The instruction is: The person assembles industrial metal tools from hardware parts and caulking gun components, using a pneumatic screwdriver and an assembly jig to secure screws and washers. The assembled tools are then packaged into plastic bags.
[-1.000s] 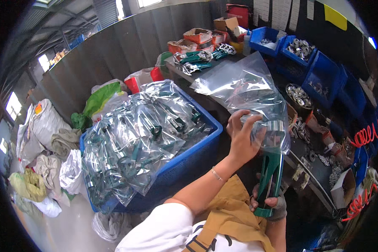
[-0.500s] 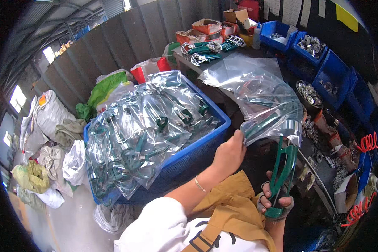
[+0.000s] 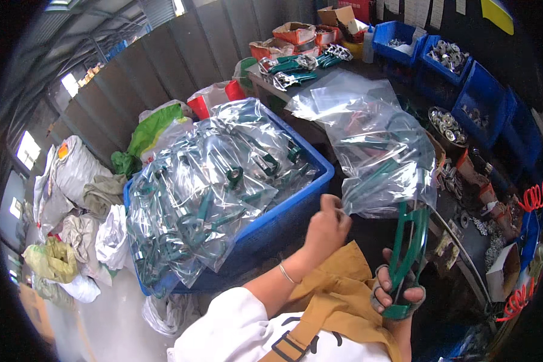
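My right hand, in a grey fingerless glove, is closed around the lower end of a green-handled tool with long looped handles. The tool's upper part is inside a clear plastic bag, its handles sticking out at the bottom. My left hand is closed in a pinch at the bag's lower left corner. To the left, a blue crate is heaped with bagged tools of the same green. The exact kind of tool is hard to make out through the shiny plastic.
Unbagged green-handled tools lie on the bench at the back, near red boxes. Blue bins of metal parts line the right. Red coiled hoses hang at the right edge. Sacks are piled at the left.
The bag has slid further down over the tool, its metal part now deeper inside. My left hand has shifted slightly left and down, still at the bag's corner.
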The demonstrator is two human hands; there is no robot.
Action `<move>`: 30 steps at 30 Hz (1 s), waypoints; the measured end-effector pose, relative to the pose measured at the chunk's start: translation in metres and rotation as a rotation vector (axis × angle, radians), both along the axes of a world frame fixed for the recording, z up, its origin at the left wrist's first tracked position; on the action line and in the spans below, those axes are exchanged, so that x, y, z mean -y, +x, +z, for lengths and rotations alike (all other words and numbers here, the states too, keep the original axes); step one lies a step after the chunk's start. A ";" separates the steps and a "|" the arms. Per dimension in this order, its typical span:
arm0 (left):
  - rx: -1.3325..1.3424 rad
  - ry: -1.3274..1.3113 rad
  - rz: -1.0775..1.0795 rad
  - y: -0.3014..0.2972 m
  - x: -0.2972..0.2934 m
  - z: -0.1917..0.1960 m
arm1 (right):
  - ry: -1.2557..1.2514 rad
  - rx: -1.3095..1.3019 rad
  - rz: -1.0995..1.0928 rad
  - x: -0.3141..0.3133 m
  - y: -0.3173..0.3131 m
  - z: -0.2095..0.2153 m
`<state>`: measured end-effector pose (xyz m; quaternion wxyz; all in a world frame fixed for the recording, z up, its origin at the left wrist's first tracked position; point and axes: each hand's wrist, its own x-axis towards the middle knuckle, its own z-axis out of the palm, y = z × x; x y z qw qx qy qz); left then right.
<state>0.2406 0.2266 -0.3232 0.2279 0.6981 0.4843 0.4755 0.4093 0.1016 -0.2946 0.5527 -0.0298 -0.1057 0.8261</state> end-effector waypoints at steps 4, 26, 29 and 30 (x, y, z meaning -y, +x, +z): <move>-0.111 -0.057 0.138 -0.016 -0.011 0.008 | -0.001 -0.027 -0.010 0.009 0.000 0.000; -0.417 0.691 0.045 0.009 -0.039 0.061 | -0.074 0.579 -0.039 0.013 -0.005 0.011; -0.448 0.824 0.089 0.014 -0.008 0.056 | -0.068 0.325 0.020 0.019 -0.013 0.005; -0.451 0.859 0.048 0.016 0.000 0.053 | -0.052 0.225 0.061 0.019 -0.016 0.002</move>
